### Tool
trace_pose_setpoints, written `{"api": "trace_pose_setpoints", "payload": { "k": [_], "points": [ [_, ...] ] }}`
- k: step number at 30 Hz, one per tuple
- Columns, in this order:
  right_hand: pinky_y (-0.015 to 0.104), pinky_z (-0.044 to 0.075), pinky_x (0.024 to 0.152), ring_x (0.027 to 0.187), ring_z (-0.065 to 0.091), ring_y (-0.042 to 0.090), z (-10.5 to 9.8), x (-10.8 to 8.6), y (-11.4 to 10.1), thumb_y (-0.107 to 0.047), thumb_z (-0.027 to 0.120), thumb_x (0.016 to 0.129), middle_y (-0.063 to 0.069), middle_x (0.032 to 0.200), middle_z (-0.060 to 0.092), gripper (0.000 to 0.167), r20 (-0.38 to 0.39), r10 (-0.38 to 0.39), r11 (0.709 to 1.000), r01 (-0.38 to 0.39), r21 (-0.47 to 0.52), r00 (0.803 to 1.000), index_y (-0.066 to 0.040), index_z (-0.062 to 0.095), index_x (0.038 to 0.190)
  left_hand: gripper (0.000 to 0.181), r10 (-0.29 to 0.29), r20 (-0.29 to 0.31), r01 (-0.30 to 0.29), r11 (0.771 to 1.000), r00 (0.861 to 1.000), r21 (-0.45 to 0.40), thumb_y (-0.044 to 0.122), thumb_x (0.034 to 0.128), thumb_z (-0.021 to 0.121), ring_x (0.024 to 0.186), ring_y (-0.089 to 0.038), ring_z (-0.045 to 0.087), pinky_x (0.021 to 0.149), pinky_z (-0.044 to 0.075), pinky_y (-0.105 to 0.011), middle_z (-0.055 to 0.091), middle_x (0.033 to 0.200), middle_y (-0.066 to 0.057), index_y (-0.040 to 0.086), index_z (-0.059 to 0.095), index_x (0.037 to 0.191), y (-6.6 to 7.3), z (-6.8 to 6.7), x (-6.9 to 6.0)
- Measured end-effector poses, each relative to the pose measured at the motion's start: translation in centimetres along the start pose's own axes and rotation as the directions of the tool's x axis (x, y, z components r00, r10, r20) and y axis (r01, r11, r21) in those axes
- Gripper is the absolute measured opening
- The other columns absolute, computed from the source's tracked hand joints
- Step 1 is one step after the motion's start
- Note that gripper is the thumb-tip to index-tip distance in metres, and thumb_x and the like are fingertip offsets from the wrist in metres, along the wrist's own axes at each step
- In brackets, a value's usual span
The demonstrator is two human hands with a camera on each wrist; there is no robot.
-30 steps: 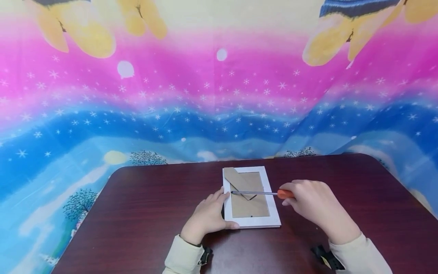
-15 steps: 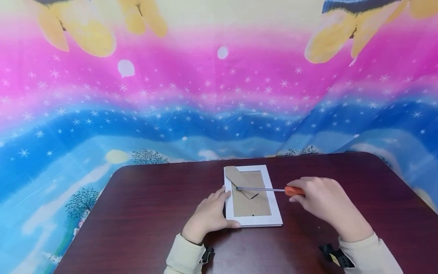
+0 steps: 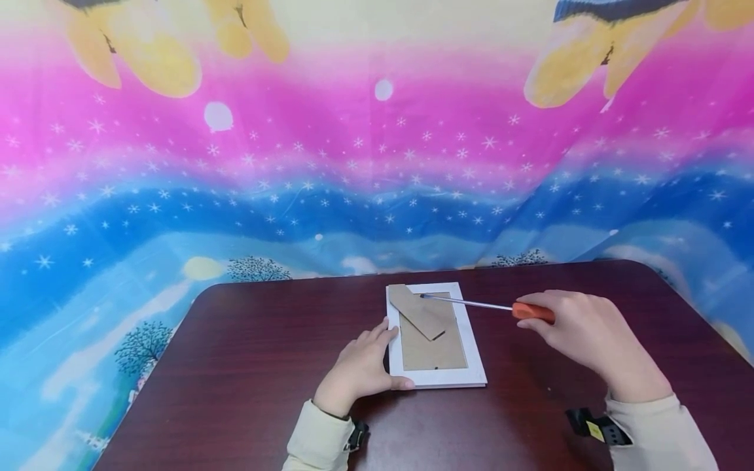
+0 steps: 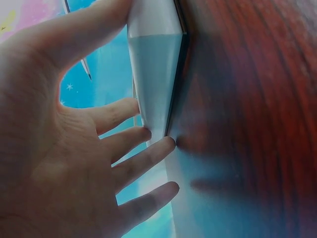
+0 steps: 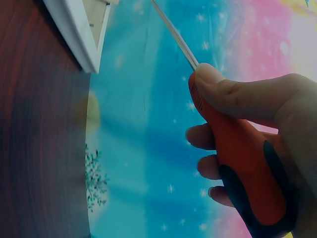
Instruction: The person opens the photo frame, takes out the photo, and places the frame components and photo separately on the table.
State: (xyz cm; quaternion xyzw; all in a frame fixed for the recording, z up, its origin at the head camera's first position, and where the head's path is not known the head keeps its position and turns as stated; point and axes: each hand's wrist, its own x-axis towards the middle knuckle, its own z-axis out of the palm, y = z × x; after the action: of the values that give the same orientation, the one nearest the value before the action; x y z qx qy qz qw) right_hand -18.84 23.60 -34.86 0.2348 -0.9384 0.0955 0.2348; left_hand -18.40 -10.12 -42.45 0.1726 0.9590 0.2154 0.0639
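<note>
A white picture frame (image 3: pixel 473 356) lies back side up on the table, with a brown backing board (image 3: pixel 432 356) and a slanted brown stand flap (image 3: pixel 414 313) on it. My left hand (image 3: pixel 355 371) rests against the frame's left side, its thumb at the near left corner. In the left wrist view, its fingers (image 4: pixel 143 161) reach out fairly straight along the frame's edge. My right hand (image 3: pixel 592 337) grips the orange and black handle of a screwdriver (image 5: pixel 242 158). The screwdriver's tip is over the far part of the backing; whether it touches is unclear.
The dark red-brown table (image 3: pixel 283 340) ends at a rounded far edge. Behind it hangs a colourful cloth (image 3: pixel 353 163) with snowflakes and trees. Black straps circle both wrists.
The screwdriver tip has moved from the frame's left side to the far part of the backing. My right hand has shifted right and away from me. My left hand stays in place.
</note>
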Motion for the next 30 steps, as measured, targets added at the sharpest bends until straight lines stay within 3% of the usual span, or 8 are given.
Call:
{"api": "trace_pose_setpoints", "payload": {
  "k": [8,14,24,30],
  "points": [
    [0.036,0.038,0.051,0.058,0.045,0.013,-1.0,-0.8,2.2,-0.031,0.087,0.074,0.001,0.078,0.070,0.038,0.073,0.136,0.991,-0.136,-0.006,0.988,-0.016,0.078,0.108,0.098,0.000,0.003,0.000,1.000,1.000,0.007,0.058,0.0710,0.082,0.137,-0.034,0.041,0.106,0.038,-0.054,0.033,0.158,-0.011,0.010,0.046,0.149,0.1,-0.1,0.0],
    [0.033,0.036,0.051,0.057,0.044,0.014,-1.2,-1.1,3.4,-0.030,0.086,0.074,-0.002,0.074,0.068,0.039,0.075,0.177,0.984,-0.177,-0.012,0.981,-0.016,0.077,0.109,0.098,-0.003,0.002,0.003,1.000,1.000,0.003,0.058,0.0715,0.082,0.137,-0.035,0.041,0.106,0.038,-0.056,0.033,0.158,-0.011,0.010,0.046,0.149,0.0,-0.1,-0.1],
    [0.032,0.029,0.051,0.056,0.040,0.016,-1.3,-1.9,5.2,-0.037,0.080,0.083,-0.008,0.060,0.051,0.045,0.170,0.293,0.956,-0.294,-0.017,0.941,-0.009,0.073,0.117,0.098,-0.011,0.011,0.011,1.000,1.000,-0.007,0.058,0.0717,0.082,0.138,-0.035,0.039,0.106,0.037,-0.057,0.032,0.159,-0.010,0.011,0.045,0.150,0.0,0.0,-0.1],
    [0.032,0.029,0.051,0.057,0.041,0.017,-0.8,-2.4,6.7,-0.041,0.078,0.084,-0.004,0.065,0.054,0.049,0.183,0.328,0.943,-0.332,-0.012,0.927,-0.006,0.071,0.117,0.099,-0.010,0.013,0.010,1.000,1.000,0.002,0.059,0.0710,0.082,0.138,-0.034,0.039,0.105,0.038,-0.056,0.032,0.159,-0.010,0.012,0.045,0.150,-0.1,0.1,0.1]
  ]
}}
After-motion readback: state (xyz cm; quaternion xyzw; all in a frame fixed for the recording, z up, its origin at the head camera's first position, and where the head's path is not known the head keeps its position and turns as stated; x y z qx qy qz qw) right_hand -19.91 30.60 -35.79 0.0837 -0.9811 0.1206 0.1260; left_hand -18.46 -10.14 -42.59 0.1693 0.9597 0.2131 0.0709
